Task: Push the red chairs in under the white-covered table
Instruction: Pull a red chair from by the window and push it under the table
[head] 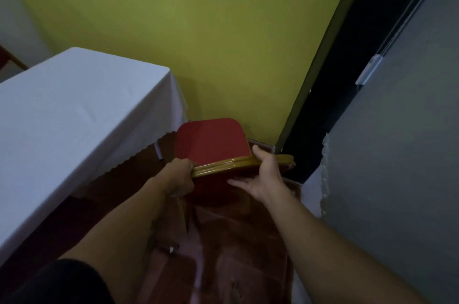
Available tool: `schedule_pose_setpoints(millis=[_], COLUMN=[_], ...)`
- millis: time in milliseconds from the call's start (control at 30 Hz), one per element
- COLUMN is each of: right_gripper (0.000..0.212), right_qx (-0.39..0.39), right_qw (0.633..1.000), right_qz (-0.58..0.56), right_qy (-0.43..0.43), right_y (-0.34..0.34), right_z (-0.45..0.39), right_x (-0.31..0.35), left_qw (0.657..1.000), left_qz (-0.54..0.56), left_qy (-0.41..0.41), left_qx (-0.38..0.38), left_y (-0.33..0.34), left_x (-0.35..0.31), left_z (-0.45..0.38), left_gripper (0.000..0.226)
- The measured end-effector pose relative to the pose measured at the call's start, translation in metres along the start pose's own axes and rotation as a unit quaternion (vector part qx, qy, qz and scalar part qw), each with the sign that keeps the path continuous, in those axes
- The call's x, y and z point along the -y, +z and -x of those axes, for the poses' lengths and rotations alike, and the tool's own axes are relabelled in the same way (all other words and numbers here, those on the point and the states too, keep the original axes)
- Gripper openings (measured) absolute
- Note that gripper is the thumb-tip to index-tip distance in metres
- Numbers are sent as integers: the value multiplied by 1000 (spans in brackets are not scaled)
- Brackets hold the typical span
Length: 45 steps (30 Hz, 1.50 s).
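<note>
A red chair (211, 139) with a gold-framed backrest stands at the end of the white-covered table (74, 109), its seat just right of the hanging cloth edge. My left hand (180, 177) grips the left end of the backrest's top rail. My right hand (263, 174) holds the rail further right, thumb over the top and fingers spread on the red back panel. The chair's legs are hidden.
A yellow-green wall (198, 30) rises right behind the chair. A dark door frame (330, 85) and a grey door (402, 142) close off the right side. Dark red-brown floor tiles (236, 241) lie below. Another red chair edge (5, 57) shows at far left.
</note>
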State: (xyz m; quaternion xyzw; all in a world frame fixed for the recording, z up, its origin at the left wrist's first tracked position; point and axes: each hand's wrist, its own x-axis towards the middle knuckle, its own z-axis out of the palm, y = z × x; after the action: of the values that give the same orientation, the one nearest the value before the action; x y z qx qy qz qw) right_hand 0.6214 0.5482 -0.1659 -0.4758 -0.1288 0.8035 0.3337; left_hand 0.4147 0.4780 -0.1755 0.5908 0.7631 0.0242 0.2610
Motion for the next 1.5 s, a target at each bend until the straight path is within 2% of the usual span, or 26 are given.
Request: schedule_pose_setpoints(millis=[67, 133, 233, 333, 500, 700, 967, 1100, 1267, 1367, 1500], right_gripper=[52, 56, 53, 50, 28, 23, 9, 10, 9, 11, 12], right_qx=[0, -31, -90, -103, -82, -53, -17, -17, -25, -17, -19], right_qw=[1000, 999, 996, 993, 987, 977, 964, 963, 963, 958, 952], right_qz=[-18, -24, 5, 56, 128, 205, 264, 270, 269, 285, 307], right_qy=[21, 27, 9, -16, -55, -34, -20, -8, 1, -3, -6], right_y=[14, 25, 31, 27, 13, 8, 33, 39, 18, 14, 9], right_z=[-4, -8, -11, -9, -8, -9, -16, -23, -37, -40, -38], right_x=[-12, -17, -14, -2, 26, 48, 58, 67, 76, 86, 99], left_qw=[1000, 1000, 999, 997, 996, 996, 999, 999, 998, 998, 997], left_qz=[-6, -5, -27, -62, -59, -49, -34, -23, -29, -29, -41], left_qy=[5, 7, 19, 40, 63, 68, 31, 31, 47, 59, 67], left_qx=[-10, -13, -7, -1, 12, 23, 8, 3, 33, 22, 15], left_y=[1, 1, -2, -3, -2, -2, -11, -21, -12, -10, -7], left_x=[-1, -3, -10, -23, -51, -65, -61, -66, -80, -88, -103], left_z=[2, 4, 10, 14, 15, 19, 25, 23, 17, 11, 8], left_gripper=[41, 38, 22, 13, 16, 9, 15, 23, 28, 24, 30])
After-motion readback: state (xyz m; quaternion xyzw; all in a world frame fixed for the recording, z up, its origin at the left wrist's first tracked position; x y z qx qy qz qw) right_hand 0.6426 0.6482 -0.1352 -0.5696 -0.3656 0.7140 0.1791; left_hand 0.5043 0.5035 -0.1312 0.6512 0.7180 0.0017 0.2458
